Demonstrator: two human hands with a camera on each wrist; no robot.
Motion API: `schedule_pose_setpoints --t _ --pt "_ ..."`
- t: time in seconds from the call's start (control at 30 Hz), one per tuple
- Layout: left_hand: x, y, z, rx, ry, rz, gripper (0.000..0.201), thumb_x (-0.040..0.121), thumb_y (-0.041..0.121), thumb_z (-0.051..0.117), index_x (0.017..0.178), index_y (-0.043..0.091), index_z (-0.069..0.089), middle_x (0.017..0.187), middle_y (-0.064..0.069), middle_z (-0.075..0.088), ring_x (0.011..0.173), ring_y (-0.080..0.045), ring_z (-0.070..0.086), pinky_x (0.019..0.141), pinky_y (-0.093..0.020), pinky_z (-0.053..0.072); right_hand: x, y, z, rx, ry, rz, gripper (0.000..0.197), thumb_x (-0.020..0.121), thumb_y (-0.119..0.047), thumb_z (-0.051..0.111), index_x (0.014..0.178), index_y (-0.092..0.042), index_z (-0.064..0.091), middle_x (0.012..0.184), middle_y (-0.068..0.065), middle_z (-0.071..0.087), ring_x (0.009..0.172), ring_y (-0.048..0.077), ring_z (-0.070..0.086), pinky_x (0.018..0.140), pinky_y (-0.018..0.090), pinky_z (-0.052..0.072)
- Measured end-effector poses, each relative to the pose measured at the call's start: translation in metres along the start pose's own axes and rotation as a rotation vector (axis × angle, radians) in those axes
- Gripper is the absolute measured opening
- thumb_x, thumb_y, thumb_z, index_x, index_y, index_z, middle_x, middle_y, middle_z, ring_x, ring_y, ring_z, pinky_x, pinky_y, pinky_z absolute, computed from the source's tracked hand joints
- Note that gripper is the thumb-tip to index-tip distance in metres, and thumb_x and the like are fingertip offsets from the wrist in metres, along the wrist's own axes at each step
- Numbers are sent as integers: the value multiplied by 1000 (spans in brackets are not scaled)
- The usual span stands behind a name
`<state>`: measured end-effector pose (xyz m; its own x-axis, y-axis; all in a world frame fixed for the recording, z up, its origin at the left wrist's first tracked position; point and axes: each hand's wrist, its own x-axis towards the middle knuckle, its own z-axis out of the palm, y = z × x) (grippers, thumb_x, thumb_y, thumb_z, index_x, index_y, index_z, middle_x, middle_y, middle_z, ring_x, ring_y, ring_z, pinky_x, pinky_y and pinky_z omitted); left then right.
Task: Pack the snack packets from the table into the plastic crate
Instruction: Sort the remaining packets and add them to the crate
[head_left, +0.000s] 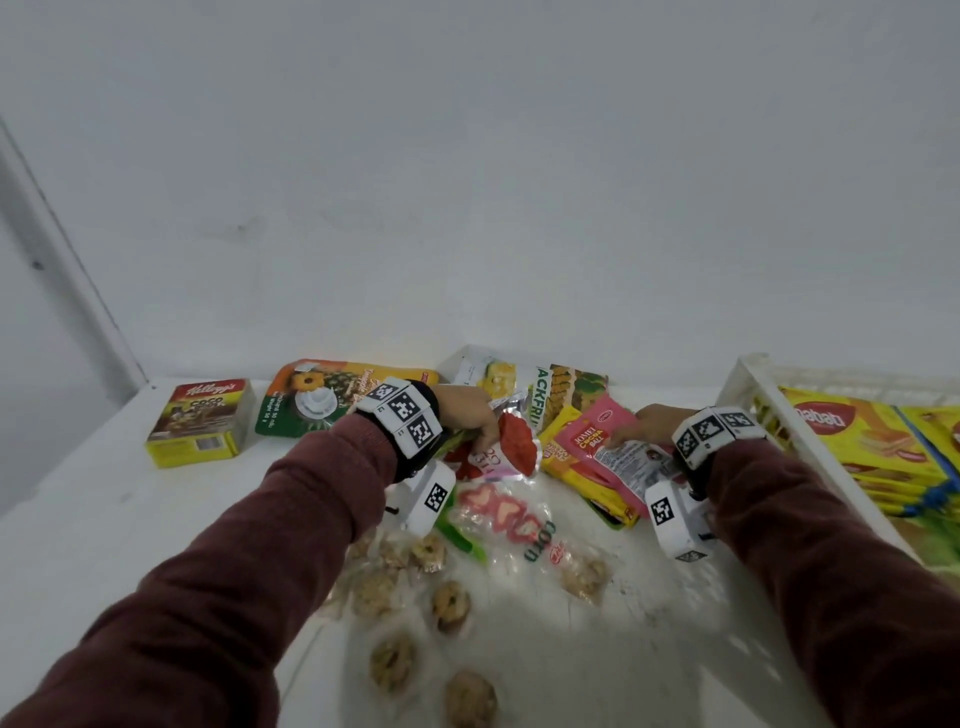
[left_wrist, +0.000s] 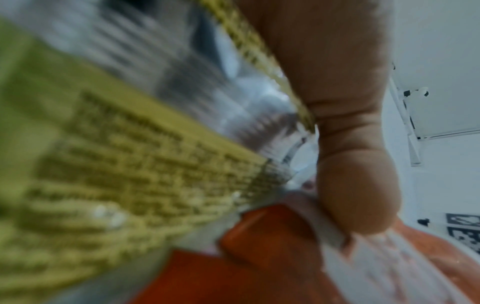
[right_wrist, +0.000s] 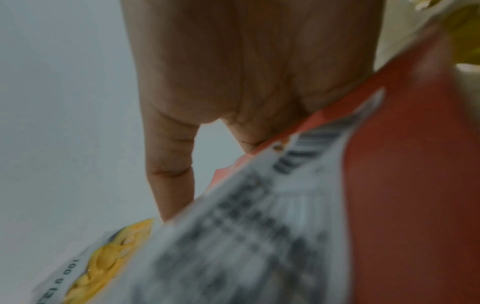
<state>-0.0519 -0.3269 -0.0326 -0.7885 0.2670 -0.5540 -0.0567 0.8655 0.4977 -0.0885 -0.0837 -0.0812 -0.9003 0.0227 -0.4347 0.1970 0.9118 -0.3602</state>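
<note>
You are mid-pick: the plastic crate (head_left: 748, 387) stands at the right edge of the table (head_left: 78, 519) and already holds yellow wafer packs (head_left: 852, 441), while most of the snack packets lie loose on the table to the left of the crate. Largest of these, farthest from the crate, is the green pineapple biscuit bag (head_left: 311, 400) with the cereal box (head_left: 200, 421) beyond it; the jackfruit bag (head_left: 556, 395) lies between that bag and the crate, and the clear bags of ring cookies (head_left: 447, 603) sit nearer you. Your right hand (head_left: 644, 428), just left of the crate wall, has its fingers laid over the pink cocoa ball packets (head_left: 602, 457), and the right wrist view shows the fingers (right_wrist: 171, 174) reaching past the packet's printed edge, though how tightly they close I cannot tell. Your left hand (head_left: 475, 415), well left of the crate, pinches the red-topped packet (head_left: 514, 441) at its upper edge; the left wrist view shows a thumb (left_wrist: 355, 185) pressed against that packet. Next, I judge, you need a firm hold on both, a lift clear of the pile, and a carry rightward over the crate wall, setting them flat on the wafer packs.
</note>
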Motion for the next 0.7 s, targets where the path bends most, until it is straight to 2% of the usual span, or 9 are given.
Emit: schedule_pose_setpoints --t 0.07,0.13,0.2,0.27,0.33,0.4,0.43,0.53,0.7 --pt "-9 2 -1 37 58 -2 33 72 -8 54 43 9 53 34 8 49 40 -10 46 42 -14 35 -9 -2 4 -28 -12 -18 35 79 -45 65 79 -12 54 78 2 54 70 17 49 62 26 35" --pt "-18 2 -1 60 114 14 30 71 -7 56 45 8 51 33 8 49 40 -10 46 40 -13 33 -20 -5 10 -29 -26 -40 34 79 -46 64 73 -14 54 72 1 54 67 17 50 59 25 36" --pt "-26 1 -3 38 140 44 27 71 -9 55 49 6 51 45 0 53 46 -15 47 44 -16 35 -28 -7 17 -3 -46 -79 36 79 -46 65 80 -10 60 78 5 59 75 22 55 67 28 41" --pt "-34 0 -7 31 183 67 26 72 -10 54 52 6 52 48 -1 53 47 -16 46 45 -15 36 -38 -7 24 28 -51 -107 39 79 -45 66 90 -8 62 87 8 62 84 26 57 78 31 45" --pt "-44 -1 -12 43 227 100 23 70 -10 55 54 5 53 48 0 55 50 -18 47 48 -17 36 -49 -6 30 63 -34 -142 33 78 -42 68 87 -11 64 91 10 65 88 28 61 80 32 45" --pt "-52 -2 -18 41 245 127 15 70 -10 54 61 3 55 60 -6 57 54 -20 49 55 -21 38 -61 -7 31 143 -6 -175 31 78 -34 70 95 -8 65 95 12 68 90 30 64 84 35 49" --pt "-57 -3 -21 31 254 138 12 70 -9 54 65 2 56 64 -8 56 56 -21 50 57 -22 39 -69 -8 31 191 10 -190 31 79 -29 71 99 -5 65 93 11 68 87 29 65 83 35 51" --pt "-68 -6 -29 -8 315 174 13 69 -9 54 62 1 56 64 -11 55 54 -21 49 55 -22 38 -92 -15 23 191 93 -262 23 80 -21 70 94 -4 63 84 7 65 72 19 60 63 23 46" --pt "-84 4 -40 -145 411 283 7 59 -5 59 61 1 54 62 -11 51 57 -22 46 55 -23 35 -131 -29 -7 270 377 -342 23 82 -10 68 99 4 62 82 8 62 67 19 56 52 17 42"
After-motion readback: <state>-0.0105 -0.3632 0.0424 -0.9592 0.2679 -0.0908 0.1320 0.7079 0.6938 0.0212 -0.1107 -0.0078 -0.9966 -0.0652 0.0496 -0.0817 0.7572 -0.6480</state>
